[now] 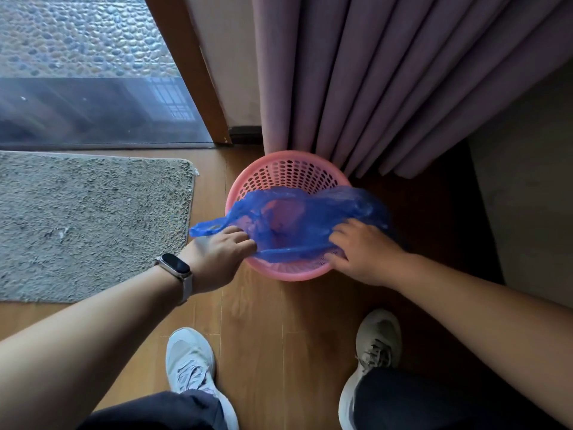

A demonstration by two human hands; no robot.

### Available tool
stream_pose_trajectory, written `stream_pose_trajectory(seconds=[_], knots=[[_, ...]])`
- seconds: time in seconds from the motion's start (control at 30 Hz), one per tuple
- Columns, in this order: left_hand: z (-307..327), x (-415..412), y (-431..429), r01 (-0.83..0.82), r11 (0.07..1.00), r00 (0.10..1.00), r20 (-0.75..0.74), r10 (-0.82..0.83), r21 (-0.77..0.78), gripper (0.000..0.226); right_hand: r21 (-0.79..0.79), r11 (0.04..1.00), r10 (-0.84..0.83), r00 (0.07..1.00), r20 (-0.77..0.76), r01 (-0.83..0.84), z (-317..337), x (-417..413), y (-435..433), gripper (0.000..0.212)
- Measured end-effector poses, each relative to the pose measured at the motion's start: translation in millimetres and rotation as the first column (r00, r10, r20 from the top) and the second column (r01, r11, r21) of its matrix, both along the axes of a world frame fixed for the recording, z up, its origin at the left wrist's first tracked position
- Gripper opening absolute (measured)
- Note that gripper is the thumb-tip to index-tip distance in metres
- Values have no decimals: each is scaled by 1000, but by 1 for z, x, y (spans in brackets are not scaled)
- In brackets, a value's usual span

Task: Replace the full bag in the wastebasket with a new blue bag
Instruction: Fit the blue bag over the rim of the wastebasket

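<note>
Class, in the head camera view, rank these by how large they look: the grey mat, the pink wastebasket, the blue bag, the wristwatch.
1. grey mat, clearly largest.
2. pink wastebasket and blue bag: they look alike in extent, so they share this place.
3. wristwatch, smallest, although it is nearest the camera.

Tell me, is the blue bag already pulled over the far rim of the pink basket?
No, the blue bag covers only the near side, and the pink basket shows bare perforated wall at the far rim.
</note>
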State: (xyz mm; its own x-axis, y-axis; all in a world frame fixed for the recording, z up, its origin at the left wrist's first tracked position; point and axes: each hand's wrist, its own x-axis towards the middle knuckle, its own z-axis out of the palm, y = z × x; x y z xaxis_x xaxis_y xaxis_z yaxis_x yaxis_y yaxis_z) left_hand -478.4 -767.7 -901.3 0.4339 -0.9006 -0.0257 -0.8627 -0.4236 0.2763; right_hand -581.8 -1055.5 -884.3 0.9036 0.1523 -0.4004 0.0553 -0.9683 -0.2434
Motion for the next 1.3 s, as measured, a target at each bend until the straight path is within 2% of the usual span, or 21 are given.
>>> stream_pose_trajectory(seconds=[0.1, 0.2, 0.27, 0.43, 0.5, 0.63, 0.7, 0.83, 0.97, 1.03, 1.1, 1.2, 1.3], knots=[[1, 3, 6, -3, 1000, 1000, 13, 3, -22, 16, -132, 991, 1, 1000, 1, -1, 2, 2, -12, 40], [-1, 3, 11, -26, 1000, 999, -37, 26, -7, 14, -218, 973, -81, 997, -17, 75, 3, 6, -18, 38], [-1, 3, 15, -59, 998, 996, -66, 61, 25, 11, -225, 967, -125, 992, -16, 118, 2, 7, -22, 38], [-2, 4, 26, -129, 989, 971, -192, 142, 76, 25, -168, 973, -157, 987, 17, 158, -5, 3, -28, 52], [-2, 5, 25, -167, 984, 960, -219, 177, 64, 28, -162, 980, -101, 991, 89, 114, -7, -1, -29, 43], [0, 7, 13, -266, 963, 957, -135, 257, -48, 41, -148, 989, 40, 956, 291, 4, -8, -7, -26, 16], [-2, 7, 10, -271, 961, 957, -120, 263, -54, 44, -108, 992, 99, 939, 330, -67, -6, -7, -23, 11], [-8, 3, 16, -189, 982, 968, -166, 186, -1, 43, -46, 991, 134, 975, 175, -127, -6, -11, -21, 9], [-10, 7, 20, -40, 999, 983, -176, 46, 35, 31, -26, 987, 161, 979, 121, -159, -5, -20, -27, 24], [-12, 6, 20, 90, 995, 986, -142, -82, 50, 26, -19, 989, 150, 983, 102, -149, -3, -22, -33, 19], [-14, 1, 21, 173, 982, 972, -176, -157, 80, 23, -25, 985, 171, 981, 95, -169, -1, -27, -37, 11], [-19, -2, 26, 172, 973, 965, -224, -136, 151, 22, -126, 964, 241, 970, 38, -234, -1, -34, -35, 11], [-23, 0, 24, 164, 972, 981, -133, -142, 170, 26, -228, 933, 290, 957, 13, -280, -4, -34, -29, 10]])
